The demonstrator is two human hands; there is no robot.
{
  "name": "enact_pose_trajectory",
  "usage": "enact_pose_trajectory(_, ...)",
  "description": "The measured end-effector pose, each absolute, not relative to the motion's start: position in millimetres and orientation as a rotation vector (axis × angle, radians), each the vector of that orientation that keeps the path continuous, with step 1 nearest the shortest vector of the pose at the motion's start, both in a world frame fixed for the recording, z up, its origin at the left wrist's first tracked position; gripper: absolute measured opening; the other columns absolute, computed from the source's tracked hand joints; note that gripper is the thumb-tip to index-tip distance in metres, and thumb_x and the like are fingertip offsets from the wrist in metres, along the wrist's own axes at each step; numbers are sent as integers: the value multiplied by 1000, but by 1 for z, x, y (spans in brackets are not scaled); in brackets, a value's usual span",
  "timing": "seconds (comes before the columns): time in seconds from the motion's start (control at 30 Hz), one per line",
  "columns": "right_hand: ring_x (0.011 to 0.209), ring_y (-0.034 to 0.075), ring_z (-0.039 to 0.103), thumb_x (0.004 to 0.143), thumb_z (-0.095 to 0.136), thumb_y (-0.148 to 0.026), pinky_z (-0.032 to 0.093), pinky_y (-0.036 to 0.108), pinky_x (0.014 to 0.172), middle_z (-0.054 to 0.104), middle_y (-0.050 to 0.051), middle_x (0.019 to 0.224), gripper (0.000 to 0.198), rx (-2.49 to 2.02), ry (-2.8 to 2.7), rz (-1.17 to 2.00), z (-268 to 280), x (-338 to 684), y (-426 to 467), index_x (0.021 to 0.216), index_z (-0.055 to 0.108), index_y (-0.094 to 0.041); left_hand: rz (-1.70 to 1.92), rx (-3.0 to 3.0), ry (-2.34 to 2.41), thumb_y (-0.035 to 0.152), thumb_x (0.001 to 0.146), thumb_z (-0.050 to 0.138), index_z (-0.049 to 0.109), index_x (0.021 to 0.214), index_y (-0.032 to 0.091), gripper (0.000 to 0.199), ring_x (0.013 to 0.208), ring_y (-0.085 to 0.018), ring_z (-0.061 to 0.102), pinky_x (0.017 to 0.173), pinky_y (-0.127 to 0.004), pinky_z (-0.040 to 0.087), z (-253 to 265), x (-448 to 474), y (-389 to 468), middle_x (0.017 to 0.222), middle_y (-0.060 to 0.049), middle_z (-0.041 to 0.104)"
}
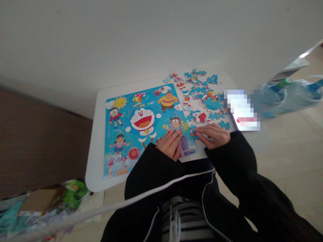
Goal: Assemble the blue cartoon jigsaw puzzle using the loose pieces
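Note:
My left hand (pixel 170 143) lies on the lower right of a jigsaw puzzle board (pixel 114 131), its fingers stretched out flat against the picture. The board shows a blue and white cartoon cat, children, a sun and balloons on blue. Just off its right edge, my right hand (pixel 214 135) pinches a small jigsaw puzzle piece (pixel 193 133) between thumb and fingertips, low over the table. Part of that piece is covered by the fingers. Beyond my right hand, several loose puzzle pieces (pixel 199 116) lie scattered up to the table's far side.
The white table (pixel 97 134) stands against a pale wall. A phone (pixel 244 114) with a lit screen sits at its right edge. Plastic bottles (pixel 292 95) are to the right. A white cord (pixel 141 199) crosses before my body. Bags and a cardboard box (pixel 40 201) lie lower left.

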State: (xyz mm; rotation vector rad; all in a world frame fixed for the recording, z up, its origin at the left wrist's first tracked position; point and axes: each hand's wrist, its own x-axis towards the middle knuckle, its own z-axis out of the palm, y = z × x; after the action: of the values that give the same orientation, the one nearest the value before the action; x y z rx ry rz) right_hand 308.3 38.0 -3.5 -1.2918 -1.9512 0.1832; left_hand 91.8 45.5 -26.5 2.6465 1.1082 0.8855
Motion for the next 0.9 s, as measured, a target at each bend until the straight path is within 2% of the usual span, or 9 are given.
enact_pose_trajectory(0.1,75,18,66,85,58,-19,56,31,58,73,4,86,20,-1330,-1904,166,-2,309,36,98,72,-24,859,2669,1104,18,91,43,60,119,11,34,127,-24,48,107,-43,39,-20,93,44,126,-11,60)
enact_pose_trajectory(0.2,72,18,64,85,58,-19,50,28,46,73,5,85,20,-1341,-1869,179,0,313,36,98,72,-23,848,2650,1190,24,87,49,60,119,15,35,125,-26,50,112,-50,28,-9,91,38,125,-10,61)
enact_pose_trajectory(0.3,73,18,64,86,55,-20,49,28,46,73,5,87,22,-1354,-1853,214,1,316,35,101,72,-24,883,2603,1296,31,81,57,60,118,16,41,119,-28,55,113,-52,21,-1,85,30,122,-10,63)
enact_pose_trajectory(0.4,71,17,64,87,55,-21,50,29,47,73,4,87,23,-1379,-1807,212,2,321,33,102,72,-26,897,2588,1376,34,75,61,60,119,17,47,117,-29,56,112,-52,21,-1,78,22,121,-10,64)
enact_pose_trajectory(0.53,64,16,62,85,58,-23,49,29,46,73,3,83,21,-1408,-1837,192,0,328,30,101,71,-26,847,2612,1394,39,76,58,60,120,17,49,116,-31,57,110,-53,25,-9,71,16,121,-11,64)
enact_pose_trajectory(0.63,75,18,64,83,61,-24,54,31,53,73,4,90,21,-1390,-1941,132,-4,333,29,101,71,-24,804,2636,1356,42,78,56,60,120,15,50,116,-32,56,108,-54,29,-15,71,15,121,-13,63)
enact_pose_trajectory(0.77,87,21,65,82,62,-26,57,39,76,71,5,103,29,-1329,-2097,106,-16,339,32,110,68,-24,796,2655,1340,42,80,54,60,120,13,50,118,-33,55,105,-54,34,-18,73,15,123,-14,62)
enact_pose_trajectory(0.9,89,20,67,81,64,-26,56,37,80,69,5,110,36,-1217,-2212,131,-28,342,38,118,64,-25,786,2662,1338,41,80,53,61,119,13,48,119,-33,53,104,-54,36,-18,75,15,123,-14,62)
